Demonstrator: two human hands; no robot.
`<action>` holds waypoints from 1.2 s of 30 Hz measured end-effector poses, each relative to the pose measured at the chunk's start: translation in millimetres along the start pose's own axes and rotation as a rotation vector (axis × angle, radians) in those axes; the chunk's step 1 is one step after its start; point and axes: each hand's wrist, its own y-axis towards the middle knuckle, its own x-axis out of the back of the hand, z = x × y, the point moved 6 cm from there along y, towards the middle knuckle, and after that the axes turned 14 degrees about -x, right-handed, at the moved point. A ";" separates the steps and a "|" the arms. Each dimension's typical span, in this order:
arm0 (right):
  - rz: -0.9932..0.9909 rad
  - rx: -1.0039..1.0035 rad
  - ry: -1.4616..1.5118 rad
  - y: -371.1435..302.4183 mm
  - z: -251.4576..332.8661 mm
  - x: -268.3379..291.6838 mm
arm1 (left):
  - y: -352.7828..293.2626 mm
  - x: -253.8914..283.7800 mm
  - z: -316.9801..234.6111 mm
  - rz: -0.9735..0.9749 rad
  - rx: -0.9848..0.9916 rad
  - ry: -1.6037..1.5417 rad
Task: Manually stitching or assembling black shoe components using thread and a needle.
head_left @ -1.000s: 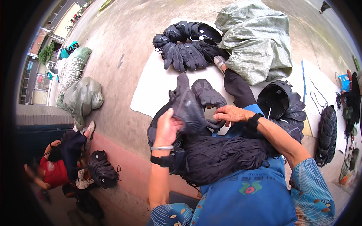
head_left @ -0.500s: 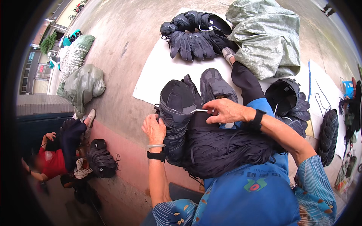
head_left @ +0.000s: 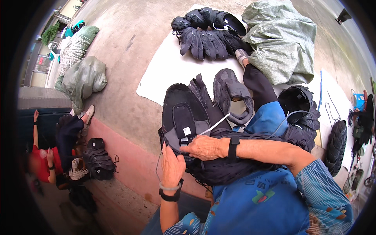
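Shoe [head_left: 177,102], black and grey, just left of the middle of the view, rounded end toward 12 o'clock, two small white labels nearer the 6 o'clock end. All clock directions below taken from it.

Left hand [head_left: 173,166] at 6 o'clock, fingers and thumb closed on the near edge of the shoe. Right hand [head_left: 207,148] between 4 and 5 o'clock, fingers bent, tips on that same edge just beside the left fingertips; cannot tell what, if anything, pinched between them. Slim white rod [head_left: 215,124] slanting out from the right hand toward 2 o'clock, its near end hidden.

Heap of dark laces [head_left: 211,172] at 5 o'clock, across the lap, partly under the right forearm. Second dark shoe [head_left: 225,80] at 2 o'clock, near but apart, collar opening toward 5.

Farther out, ring of nested dark shoes [head_left: 203,43] between 12 and 1, on a white sheet [head_left: 156,80]; pale green sack [head_left: 280,43] between 1 and 2; another dark cluster of shoes [head_left: 299,103] near 3; long row of shoes [head_left: 335,147] just past 3. Toward 8 o'clock, shoe bundle [head_left: 101,160] beside a seated person in red [head_left: 53,160].
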 end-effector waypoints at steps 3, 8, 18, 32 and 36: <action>-0.123 0.089 0.018 1.6 -0.9 -3.0 | -9.8 6.9 2.1 0.158 0.072 0.054; -0.101 -0.097 -0.002 5.7 -14.9 5.0 | 24.0 18.7 7.3 -0.051 -0.010 -0.087; -0.521 -0.687 -0.207 -102.5 -148.7 131.9 | 86.3 27.6 -47.3 -0.246 -0.307 0.082; -0.604 -0.658 -0.269 -126.5 -155.5 120.8 | 195.3 -133.3 -95.7 0.447 -0.223 0.105; -0.472 -0.621 -0.240 -141.4 -143.2 117.0 | 172.1 -129.8 -91.0 0.411 0.015 -0.205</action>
